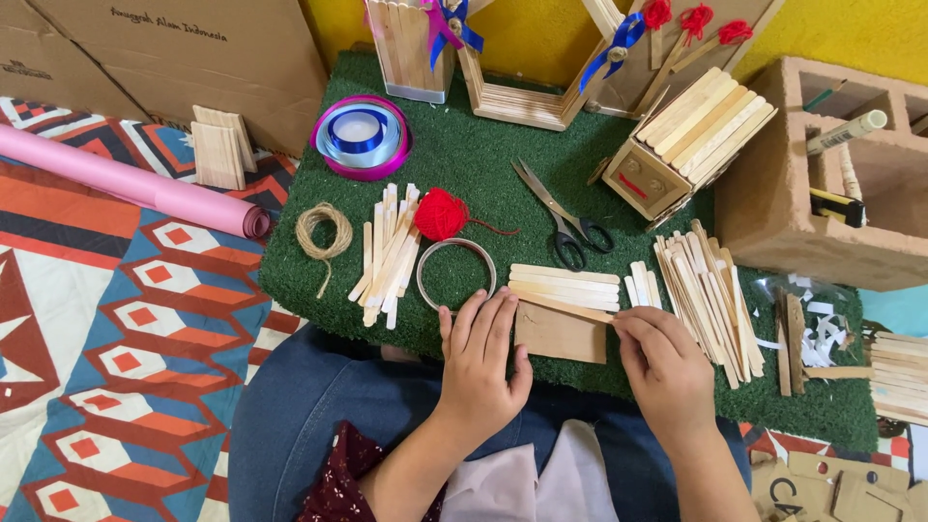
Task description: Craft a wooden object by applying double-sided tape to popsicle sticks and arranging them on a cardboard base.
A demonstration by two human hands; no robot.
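Note:
My left hand (480, 350) rests flat by the left edge of a small brown cardboard piece (559, 333) on the green turf mat (464, 159). My right hand (665, 367) pinches the right end of a wooden craft stick (563, 305) lying along the cardboard's top edge. Three more sticks (565, 283) lie side by side just above it. A loose pile of sticks (708, 295) lies right of my right hand.
Scissors (568, 217), a red yarn ball (441, 214), a clear tape ring (456, 273), twine (323, 230), more sticks (389, 253), and a blue ribbon spool (360, 133) lie on the mat. Stick-built boxes (688, 145) stand behind. A pink paper roll (126, 181) lies left, a brown organiser (822, 174) right.

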